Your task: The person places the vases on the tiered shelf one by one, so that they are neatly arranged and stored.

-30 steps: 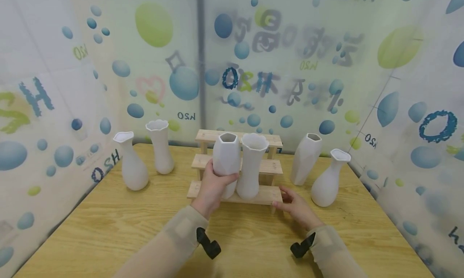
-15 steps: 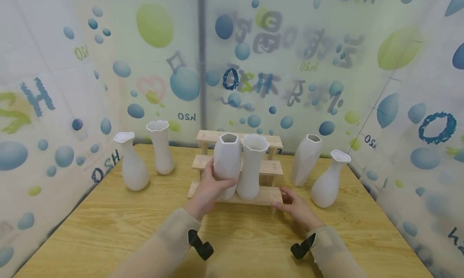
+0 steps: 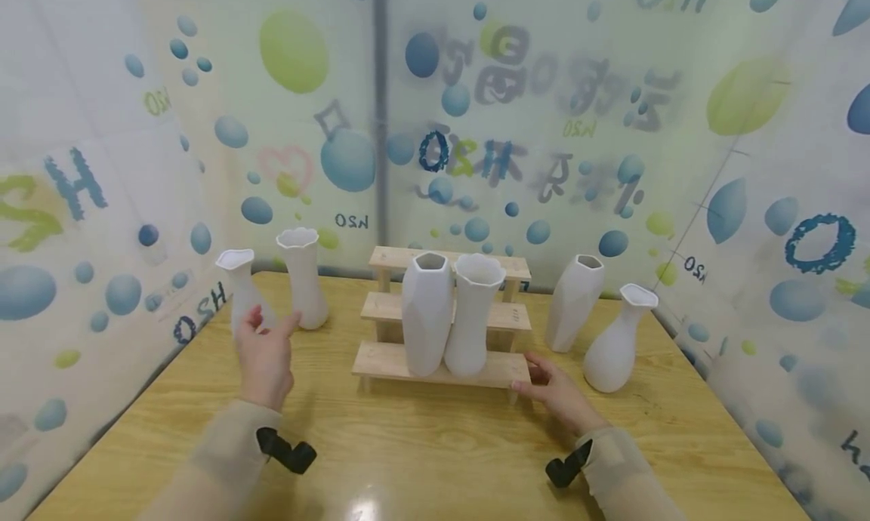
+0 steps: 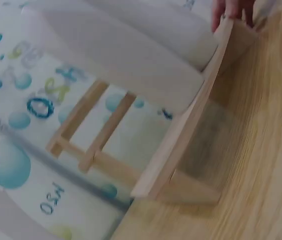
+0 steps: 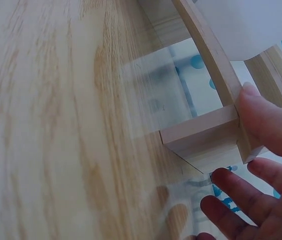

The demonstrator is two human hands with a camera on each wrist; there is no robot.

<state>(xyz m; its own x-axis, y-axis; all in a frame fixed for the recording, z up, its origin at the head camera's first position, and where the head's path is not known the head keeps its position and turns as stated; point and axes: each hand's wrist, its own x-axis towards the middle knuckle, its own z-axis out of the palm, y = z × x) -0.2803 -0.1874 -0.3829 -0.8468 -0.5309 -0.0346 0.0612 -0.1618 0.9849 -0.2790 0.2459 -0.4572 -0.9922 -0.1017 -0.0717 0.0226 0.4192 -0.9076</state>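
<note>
My left hand is in front of the slim-necked white vase at the far left, partly covering it. Its fingers are spread and hold nothing; I cannot tell whether they touch the vase. On the bottom step of a three-tier wooden stand, a faceted white vase and a scallop-rimmed white vase stand upright side by side. My right hand holds the right end of that step. In the right wrist view, the thumb lies on the board's edge, with the index finger at its end.
Another scallop-rimmed vase stands at the left, behind the slim-necked one. To the right of the stand are a faceted vase and a slim-necked vase. The wood-grain table is enclosed by printed curtains.
My left hand has let go of the faceted vase on the bottom step and moved left to the slim-necked vase. The right hand has stayed at the stand's end.
</note>
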